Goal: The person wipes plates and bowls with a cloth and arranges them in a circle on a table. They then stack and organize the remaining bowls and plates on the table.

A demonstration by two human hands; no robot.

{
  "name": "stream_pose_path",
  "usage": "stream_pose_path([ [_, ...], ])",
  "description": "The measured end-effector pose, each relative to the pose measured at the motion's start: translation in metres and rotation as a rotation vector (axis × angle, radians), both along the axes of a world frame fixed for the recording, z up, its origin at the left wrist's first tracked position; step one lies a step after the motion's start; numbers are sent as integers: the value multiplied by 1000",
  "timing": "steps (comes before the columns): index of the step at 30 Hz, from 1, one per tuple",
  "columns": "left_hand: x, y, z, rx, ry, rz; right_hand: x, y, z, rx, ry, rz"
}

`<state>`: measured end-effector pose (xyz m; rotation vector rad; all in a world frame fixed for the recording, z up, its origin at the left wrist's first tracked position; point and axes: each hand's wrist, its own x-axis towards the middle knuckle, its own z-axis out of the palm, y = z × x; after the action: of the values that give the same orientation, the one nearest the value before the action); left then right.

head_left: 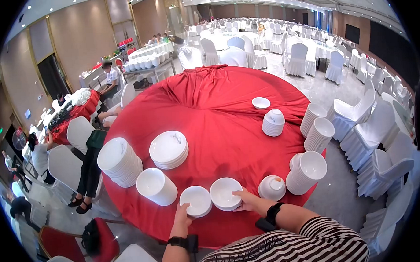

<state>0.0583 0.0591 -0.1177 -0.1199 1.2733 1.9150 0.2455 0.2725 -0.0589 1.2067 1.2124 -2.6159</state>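
Two small stacks of white bowls stand side by side at the near edge of the round table. My left hand (182,215) grips the left bowl stack (196,201), its thumb over the rim. The right bowl stack (225,191) is held by my right hand (245,199), thumb inside the top bowl. Just right of it an upside-down bowl (272,188) has an orange mark on its base. A tall bowl stack (156,186) is left of my left hand. The undersides of the held bowls are hidden.
A red cloth (210,131) covers the table. White plates (168,148) and a taller plate stack (119,158) lie left. Tall bowl stacks (310,169) line the right edge, near inverted bowls (273,123). White-covered chairs (378,163) and seated people surround the table.
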Motion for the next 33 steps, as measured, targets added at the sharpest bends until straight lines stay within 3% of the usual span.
stream_pose_path([
  [8, -13, 5, -17, -81, 132, -133, 1, 8, -14, 19, 77, 39],
  [12, -4, 6, 4, -140, 129, -136, 3, 9, -22, -11, 80, 10],
  [16, 24, 12, 50, -297, 117, -114, 13, 2, 3, -26, 77, -56],
  [22, 37, 24, 1, -149, 63, -97, 46, 12, 14, 90, 49, -46],
  [24, 40, 25, -17, -47, 71, -122, 54, 22, -16, 65, 27, -80],
  [26, 52, 31, 4, -60, 81, -138, 61, 22, -29, 88, 33, -102],
  [29, 43, 35, -34, 27, 230, -82, 61, 23, -41, 224, -69, -22],
  [33, 46, 28, -38, 35, 337, -150, 65, 26, -34, 208, -33, 77],
])
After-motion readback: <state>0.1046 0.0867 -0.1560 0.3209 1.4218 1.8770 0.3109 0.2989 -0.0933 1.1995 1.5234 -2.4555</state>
